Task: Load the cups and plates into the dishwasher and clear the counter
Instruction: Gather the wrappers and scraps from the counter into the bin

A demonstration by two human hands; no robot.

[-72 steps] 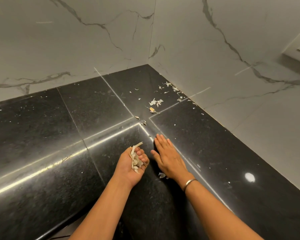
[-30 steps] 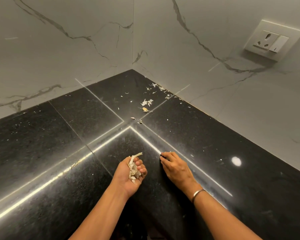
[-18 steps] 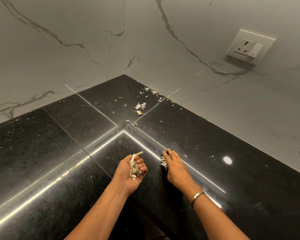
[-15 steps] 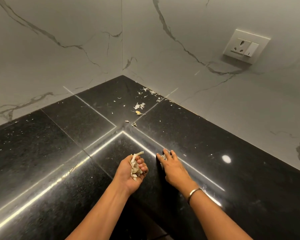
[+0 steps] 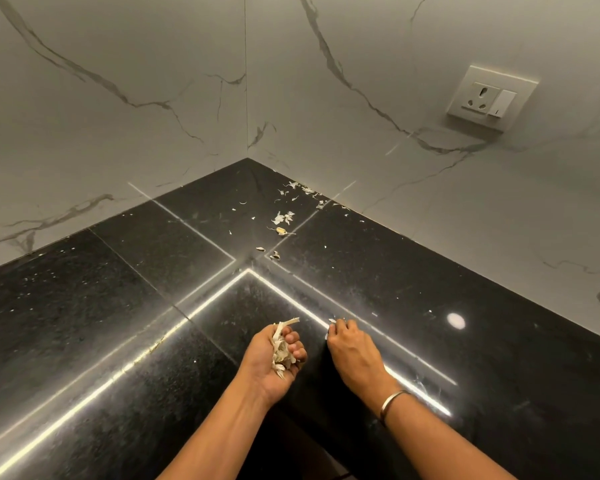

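- My left hand (image 5: 274, 355) lies palm up, fingers curled round a clump of peels (image 5: 282, 351).
- Loose peels (image 5: 284, 217) litter the counter (image 5: 84, 323) corner.
- My right hand (image 5: 352, 348) has curled fingertips on a small scrap (image 5: 332, 321); grip unclear.

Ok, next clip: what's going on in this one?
A person is clearing dry peel scraps off a black counter with bare hands. The left hand is turned palm up and holds a bunch of peel scraps. The right hand is down on the counter beside it, curled fingertips pinching a small scrap. A scatter of loose scraps lies further back near the wall corner, not yet gathered. No cups, plates or dishwasher are in view.
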